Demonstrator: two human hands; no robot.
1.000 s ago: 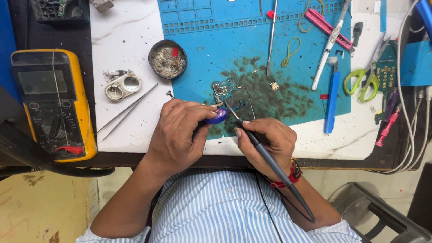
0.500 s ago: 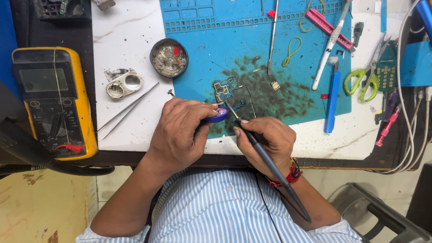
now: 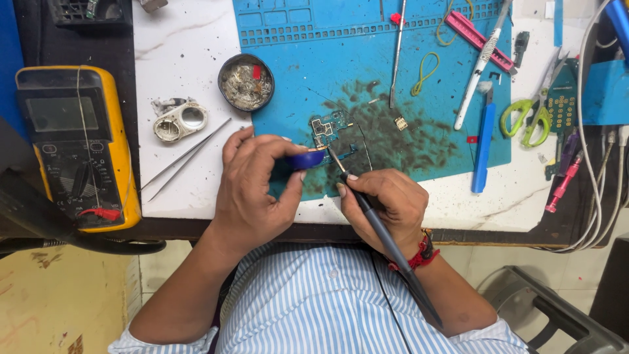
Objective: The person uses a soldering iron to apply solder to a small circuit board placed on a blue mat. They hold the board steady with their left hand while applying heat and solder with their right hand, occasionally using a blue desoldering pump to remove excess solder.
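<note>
My left hand (image 3: 259, 187) grips a small blue round container (image 3: 308, 159) at the near edge of the blue work mat (image 3: 367, 72). My right hand (image 3: 386, 206) holds a dark soldering iron (image 3: 386, 239) like a pen, its tip pointing into the container's rim. Just beyond the two hands a small green circuit board (image 3: 331, 128) lies on the stained part of the mat. The iron's cable runs back over my striped shirt.
A yellow multimeter (image 3: 72, 147) lies at the left, with metal tweezers (image 3: 187, 157), a round tin of solder scraps (image 3: 246, 82) and a small metal frame (image 3: 178, 121) beside it. Further right lie a blue-handled tool (image 3: 483, 141), a white tool (image 3: 481, 62), green scissors (image 3: 527, 115) and cables (image 3: 593, 131).
My left hand has lifted and tilted the blue container slightly, and the iron's tip has come down to its rim. Little else has moved.
</note>
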